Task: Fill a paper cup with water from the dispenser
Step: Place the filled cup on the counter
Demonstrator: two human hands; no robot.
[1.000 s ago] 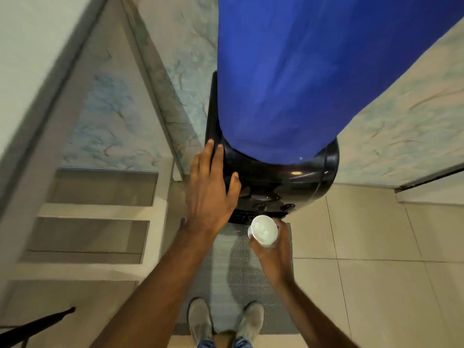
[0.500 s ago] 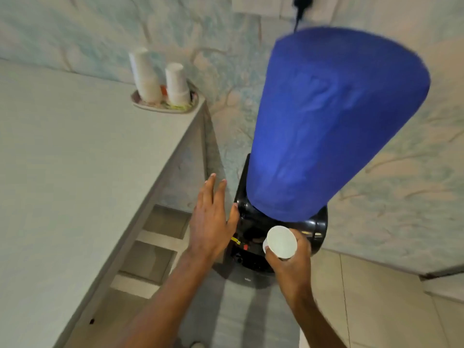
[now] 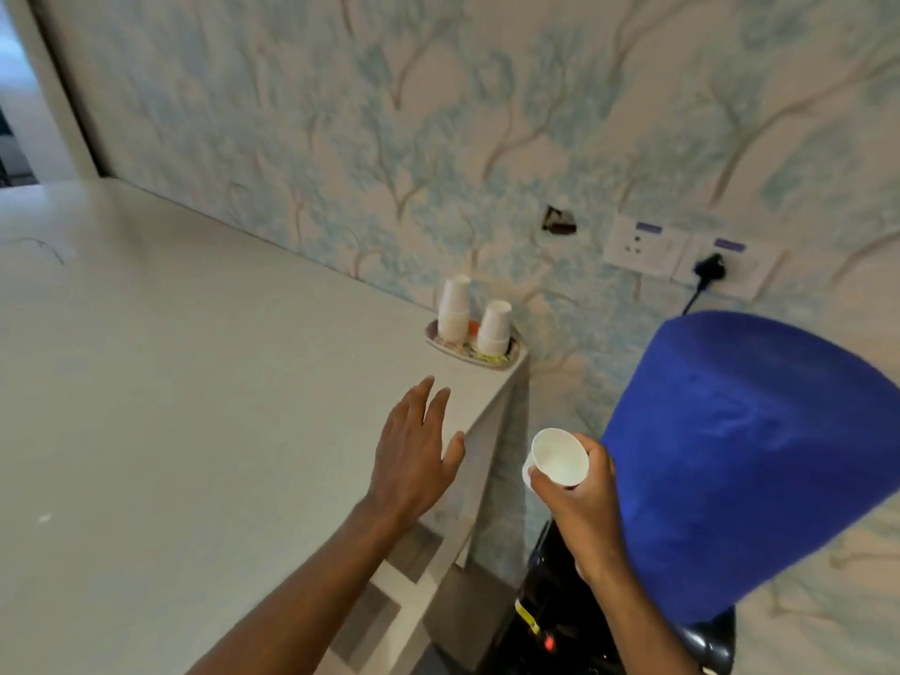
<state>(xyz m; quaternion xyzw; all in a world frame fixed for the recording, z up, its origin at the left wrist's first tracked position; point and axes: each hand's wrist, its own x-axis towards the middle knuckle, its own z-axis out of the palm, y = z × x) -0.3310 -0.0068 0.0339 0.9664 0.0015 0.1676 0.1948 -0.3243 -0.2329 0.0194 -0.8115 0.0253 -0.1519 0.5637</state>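
Right hand low centre-right, forearm coming up from bottom edge, fingers wrapped around a white paper cup, thumb on the near side of the wall. Cup held just left of the blue-covered water bottle, mouth tipped toward the camera, inside pale; liquid level hard to tell. Cup above and in front of the black dispenser body, clear of it, small red light low on the dispenser front.

Left hand palm down, forearm reaching diagonally from bottom centre, fingers straight and slightly spread, thumb out to the right, empty. Hovers over the right end of the white countertop, near its edge; contact with the surface cannot be told. Open shelf spaces visible below the counter end.

Further back at the counter's far right corner, an oval tray with two upside-down stacks of paper cups: taller stack left, shorter stack right, something orange between them.

Behind, wallpaper with pale blue tree pattern, a small dark hole in it, then a white socket plate and a second plate with a black plug, cord dropping behind the bottle. Doorway edge at far left.
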